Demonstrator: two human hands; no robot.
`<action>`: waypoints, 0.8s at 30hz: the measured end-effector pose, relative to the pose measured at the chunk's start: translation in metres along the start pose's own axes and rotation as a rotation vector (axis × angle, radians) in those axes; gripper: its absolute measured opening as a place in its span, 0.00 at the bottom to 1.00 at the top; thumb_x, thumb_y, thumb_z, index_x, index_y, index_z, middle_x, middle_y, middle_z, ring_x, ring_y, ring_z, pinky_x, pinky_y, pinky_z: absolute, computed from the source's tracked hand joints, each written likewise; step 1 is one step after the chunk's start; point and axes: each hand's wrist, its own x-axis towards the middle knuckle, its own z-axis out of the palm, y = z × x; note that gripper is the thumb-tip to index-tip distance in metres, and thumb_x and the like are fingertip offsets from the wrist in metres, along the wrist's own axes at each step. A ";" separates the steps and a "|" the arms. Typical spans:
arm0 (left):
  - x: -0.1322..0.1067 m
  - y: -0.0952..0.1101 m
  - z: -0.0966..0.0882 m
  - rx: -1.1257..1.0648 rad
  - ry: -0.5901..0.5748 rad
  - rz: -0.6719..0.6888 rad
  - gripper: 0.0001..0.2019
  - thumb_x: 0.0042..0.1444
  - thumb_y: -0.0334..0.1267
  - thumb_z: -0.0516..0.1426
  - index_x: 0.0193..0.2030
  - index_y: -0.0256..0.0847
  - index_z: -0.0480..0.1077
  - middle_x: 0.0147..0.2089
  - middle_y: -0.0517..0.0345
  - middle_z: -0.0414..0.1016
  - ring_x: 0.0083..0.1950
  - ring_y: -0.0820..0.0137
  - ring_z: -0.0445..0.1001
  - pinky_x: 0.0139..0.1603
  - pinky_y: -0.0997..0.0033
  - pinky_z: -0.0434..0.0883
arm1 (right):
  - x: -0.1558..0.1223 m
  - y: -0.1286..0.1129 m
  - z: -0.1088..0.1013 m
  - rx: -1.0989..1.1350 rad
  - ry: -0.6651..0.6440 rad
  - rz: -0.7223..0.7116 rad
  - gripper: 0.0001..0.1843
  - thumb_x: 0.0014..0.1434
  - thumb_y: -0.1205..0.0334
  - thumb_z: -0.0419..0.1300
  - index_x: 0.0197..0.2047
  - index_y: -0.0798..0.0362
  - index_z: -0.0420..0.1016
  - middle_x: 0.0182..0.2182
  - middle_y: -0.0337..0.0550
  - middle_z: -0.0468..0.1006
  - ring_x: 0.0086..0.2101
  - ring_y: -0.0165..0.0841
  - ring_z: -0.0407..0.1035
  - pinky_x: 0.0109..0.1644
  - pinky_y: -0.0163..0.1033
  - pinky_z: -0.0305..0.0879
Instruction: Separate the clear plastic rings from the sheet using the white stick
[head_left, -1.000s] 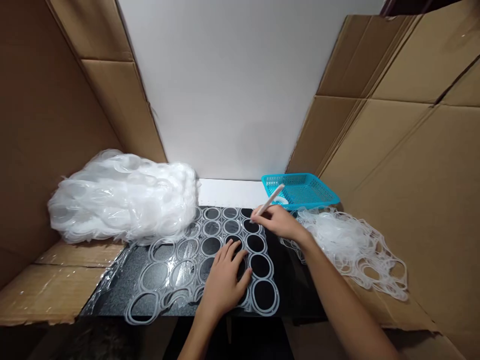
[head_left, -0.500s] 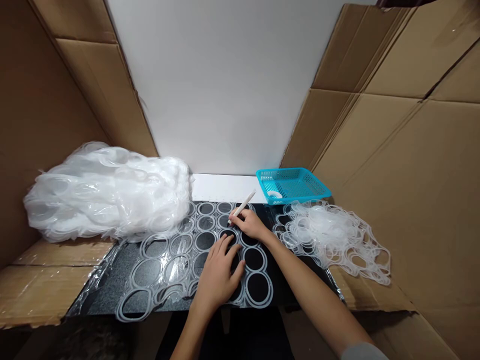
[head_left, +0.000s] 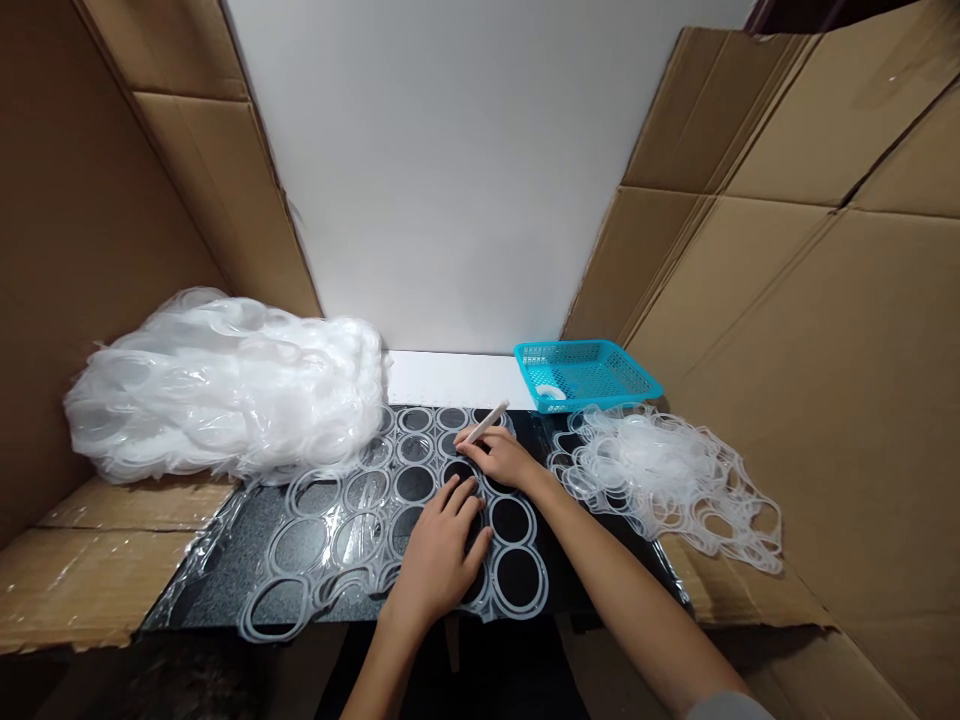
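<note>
Pressing flat, fingers spread, the left hand (head_left: 442, 555) holds down a clear plastic sheet (head_left: 341, 535) of oval rings on a black tabletop (head_left: 225, 572). Just beyond, the right hand (head_left: 504, 458) grips a thin white stick (head_left: 489, 420). Crinkly film pile (head_left: 225, 395) left; turquoise mesh basket (head_left: 592, 372), tangled ring webs (head_left: 667, 470) right.

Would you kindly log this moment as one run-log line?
left hand flat on ring sheet | right hand grips white stick | blue basket behind | plastic pile left

ring sheet (head_left: 352, 520): clear glossy plastic
worktop (head_left: 225, 570): dark, speckled, matt
basket (head_left: 592, 372): turquoise plastic mesh, behind the ring sheet
walls (head_left: 825, 330): matt brown cardboard
</note>
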 end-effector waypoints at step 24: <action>-0.006 0.004 -0.011 -0.110 -0.050 -0.074 0.16 0.68 0.39 0.56 0.61 0.49 0.73 0.73 0.58 0.67 0.77 0.55 0.58 0.74 0.42 0.62 | 0.070 0.031 -0.011 -0.389 0.264 0.005 0.18 0.75 0.56 0.52 0.50 0.49 0.83 0.50 0.46 0.85 0.51 0.43 0.78 0.59 0.49 0.69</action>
